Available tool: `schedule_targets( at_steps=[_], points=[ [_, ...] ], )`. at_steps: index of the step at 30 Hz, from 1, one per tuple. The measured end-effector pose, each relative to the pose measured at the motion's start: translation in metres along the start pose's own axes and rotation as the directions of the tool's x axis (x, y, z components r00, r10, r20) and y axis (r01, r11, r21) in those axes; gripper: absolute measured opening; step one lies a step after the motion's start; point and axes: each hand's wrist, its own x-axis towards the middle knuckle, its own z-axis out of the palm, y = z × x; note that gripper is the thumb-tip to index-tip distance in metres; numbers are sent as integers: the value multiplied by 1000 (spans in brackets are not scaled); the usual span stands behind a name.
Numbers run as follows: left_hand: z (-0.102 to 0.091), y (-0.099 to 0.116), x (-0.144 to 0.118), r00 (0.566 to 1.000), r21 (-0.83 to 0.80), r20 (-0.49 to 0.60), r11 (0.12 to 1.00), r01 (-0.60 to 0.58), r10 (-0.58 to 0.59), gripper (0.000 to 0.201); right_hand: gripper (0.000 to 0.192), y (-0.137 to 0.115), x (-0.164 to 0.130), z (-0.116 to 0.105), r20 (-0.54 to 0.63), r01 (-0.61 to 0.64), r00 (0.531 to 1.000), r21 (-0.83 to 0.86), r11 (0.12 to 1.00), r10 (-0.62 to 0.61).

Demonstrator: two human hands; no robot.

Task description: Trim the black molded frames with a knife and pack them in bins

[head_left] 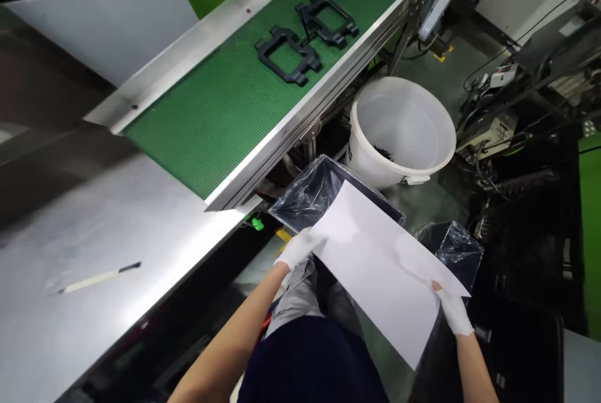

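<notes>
paper sheet (375, 259) hangs near four o'clock in view, partly hiding a plastic-lined box (307, 196); left hand (301, 248) pinches its nine-o'clock edge, right hand (453, 312) its four-o'clock end. likely light, floppy, easily creased: opposite edges suit best.

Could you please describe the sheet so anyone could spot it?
From the green conveyor belt, go right to the white tub. Below it in the picture, the left hand and right hand hold the sheet, flat and white, unlike the dark box it overlaps.
</notes>
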Motion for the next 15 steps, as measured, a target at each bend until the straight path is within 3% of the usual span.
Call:
schedule_targets(
  at_steps=[3, 7, 11, 13, 15],
  points=[
    [-25, 15, 59, 1000, 161, 0, 987, 6, -6, 42, 85, -31, 13, 48, -13, -48, 999, -45, 998, 47],
    [-53, 10, 113, 996, 346, -67, 935, 78, -58, 42, 57, -76, 64, 152, 22, -88, 995, -202, 975, 94],
    [-49, -11, 142, 986, 508, -74, 846, 164, -146, 37, 39, -94, 126, 255, 50, -142, 981, -465, 874, 186],
    [-40, -15, 151, 981, 570, -62, 800, 188, -187, 34, 39, -91, 152, 285, 64, -173, 964, -588, 790, 259],
    [-34, -11, 151, 982, 613, -52, 770, 176, -183, 40, 40, -81, 169, 293, 90, -175, 944, -678, 714, 317]
  ],
)
